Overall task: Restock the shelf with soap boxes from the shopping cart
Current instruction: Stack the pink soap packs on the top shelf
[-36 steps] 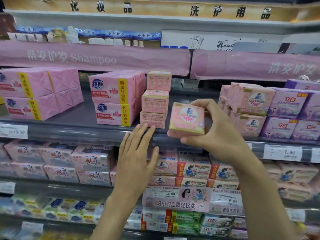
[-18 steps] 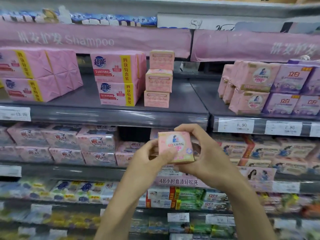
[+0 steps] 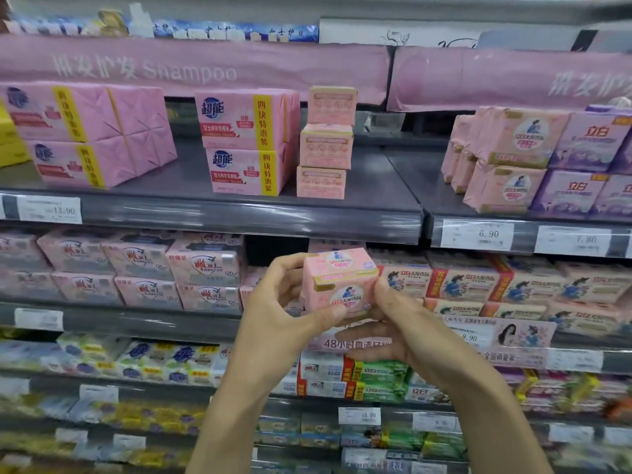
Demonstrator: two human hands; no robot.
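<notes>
Soap box [image 3: 338, 285] held before shelf [image 3: 171, 321]: left hand [image 3: 273, 313] fingers grasp its left side, right hand [image 3: 407, 326] fingers grasp right side; box lower edge hidden by left thumb; lower price tags [image 3: 99, 393] blurred.

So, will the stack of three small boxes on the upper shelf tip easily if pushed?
Probably: the stack is narrow, three high, and its boxes sit slightly offset. Nothing stands beside it on the right, so a push from the left could topple it. The boxes look stiff, with crisp edges, so likely no crumpling.
</notes>
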